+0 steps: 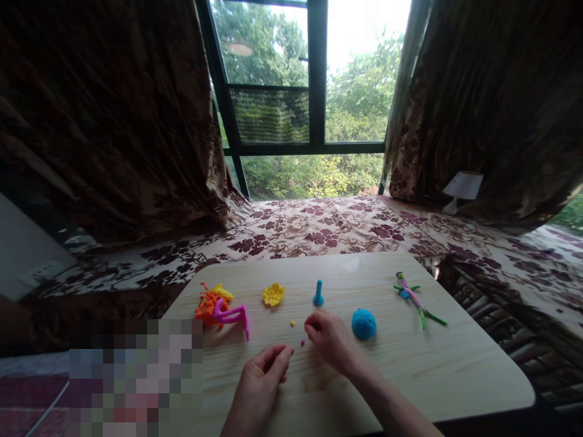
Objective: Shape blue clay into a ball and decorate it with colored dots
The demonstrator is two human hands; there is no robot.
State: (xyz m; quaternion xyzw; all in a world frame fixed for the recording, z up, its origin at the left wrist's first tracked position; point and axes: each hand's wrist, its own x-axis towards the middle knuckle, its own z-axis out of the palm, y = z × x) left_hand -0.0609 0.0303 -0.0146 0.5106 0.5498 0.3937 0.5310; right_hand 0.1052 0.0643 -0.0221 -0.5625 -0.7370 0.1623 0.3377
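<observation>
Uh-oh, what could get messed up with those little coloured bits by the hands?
The tiny purple ball lies between the left hand and the right hand, so a brush might roll it away. The small yellow ball is loose nearby and could get nudged too. The blue peg stands upright just beyond the right hand, so a bump might tip it over.

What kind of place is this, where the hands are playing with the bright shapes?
Probably a room in a home, by a window. The signs are the brown flower-patterned fabric curtains, the small lamp with a white shade, and the matching floral cloth below the window.
</observation>
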